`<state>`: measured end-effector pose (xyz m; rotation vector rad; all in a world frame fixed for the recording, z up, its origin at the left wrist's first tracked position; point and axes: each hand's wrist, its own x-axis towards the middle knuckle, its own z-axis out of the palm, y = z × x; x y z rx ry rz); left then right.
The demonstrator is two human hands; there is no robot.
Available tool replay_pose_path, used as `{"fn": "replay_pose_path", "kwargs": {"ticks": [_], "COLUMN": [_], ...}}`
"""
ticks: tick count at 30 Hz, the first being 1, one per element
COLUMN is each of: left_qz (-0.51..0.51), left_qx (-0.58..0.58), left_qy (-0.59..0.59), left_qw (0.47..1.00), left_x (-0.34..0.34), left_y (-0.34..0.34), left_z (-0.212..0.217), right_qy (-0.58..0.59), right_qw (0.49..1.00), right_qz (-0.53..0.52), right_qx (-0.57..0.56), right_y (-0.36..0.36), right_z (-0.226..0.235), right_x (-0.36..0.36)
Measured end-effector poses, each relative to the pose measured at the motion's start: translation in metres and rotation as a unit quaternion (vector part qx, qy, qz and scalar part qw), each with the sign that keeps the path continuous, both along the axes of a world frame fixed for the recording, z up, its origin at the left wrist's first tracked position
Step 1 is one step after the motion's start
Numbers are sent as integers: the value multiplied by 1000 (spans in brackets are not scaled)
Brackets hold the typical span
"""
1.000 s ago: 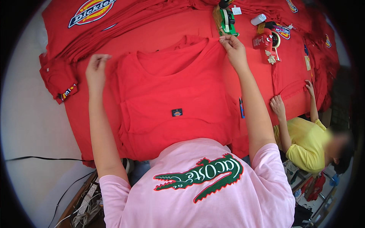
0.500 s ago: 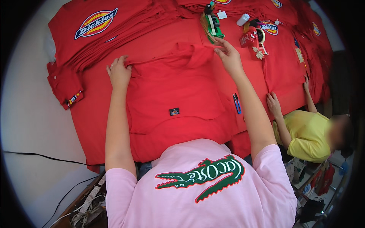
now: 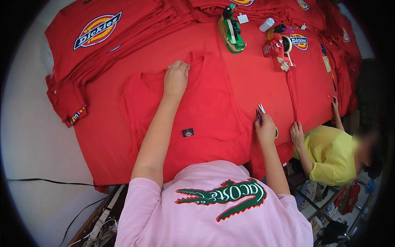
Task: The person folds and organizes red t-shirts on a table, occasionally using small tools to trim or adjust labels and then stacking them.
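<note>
We have the red garment [image 3: 205, 107] spread on the red-topped table [image 3: 257, 84] right in front of us, its neckline turned away from our body and a small dark label [image 3: 188, 132] facing up. Our left hand [image 3: 177, 78] rests at the neckline with its fingers bent down onto the cloth; we cannot tell whether they pinch the fabric or only press on it. Our right hand [image 3: 266, 128] is closed around a pair of snips [image 3: 259, 118], whose bright blade tips point away from us and stand slightly apart, just beside the garment's edge.

Farther up the table, we see a red tape dispenser [image 3: 273, 49] carrying a pale tape roll [image 3: 287, 44], with crumpled whitish scraps [image 3: 284, 64] stuck at its near end. To its left, a green tape dispenser [image 3: 235, 37] has a dark piece fitted in its body; we cannot make out how much tape it carries. A white bottle [image 3: 266, 24] sits near the red dispenser, and its contents are hidden from us.

At the far left lies a layered pile of red garments [image 3: 135, 26]. Below the table's left corner, pale cables [image 3: 101, 238] gather beside a wooden edge. On our right, a co-worker in a yellow shirt [image 3: 329, 154] rests a hand [image 3: 297, 133] on red cloth at the table's edge.
</note>
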<state>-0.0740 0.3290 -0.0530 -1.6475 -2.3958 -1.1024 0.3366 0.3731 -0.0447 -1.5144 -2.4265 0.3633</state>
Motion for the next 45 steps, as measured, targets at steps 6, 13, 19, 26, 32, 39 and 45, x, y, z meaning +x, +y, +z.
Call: {"fn": "replay_pose_path", "kwargs": {"ticks": [6,13,19,26,32,39,45], "left_qz": [27,52,41,39,34,-100,-141], "left_qx": [5,76,80,60,98,-158,-714], "left_qy": [-243,-370,-331,-331,-387,-591,-378], "left_qw": [970,924,939,941,916,785,572], "left_x": [-11,-23,-33,-33,-32,-28,29], "left_y": [4,2,-4,-5,-14,-206,-489], "left_z": [9,20,25,32,37,115,62], "right_qy": [482,272,214,223,242,313,188], "right_qw": [824,911,930,912,895,923,961], "right_qz": [-68,93,109,97,89,20,88], "right_qx": [-289,-295,-280,-331,-364,-223,-184], "right_y": [17,24,28,32,37,112,161], "right_z": [32,34,31,25,10,7,-19], "right_x": [-133,-262,-290,-292,-291,-252,-225]}}
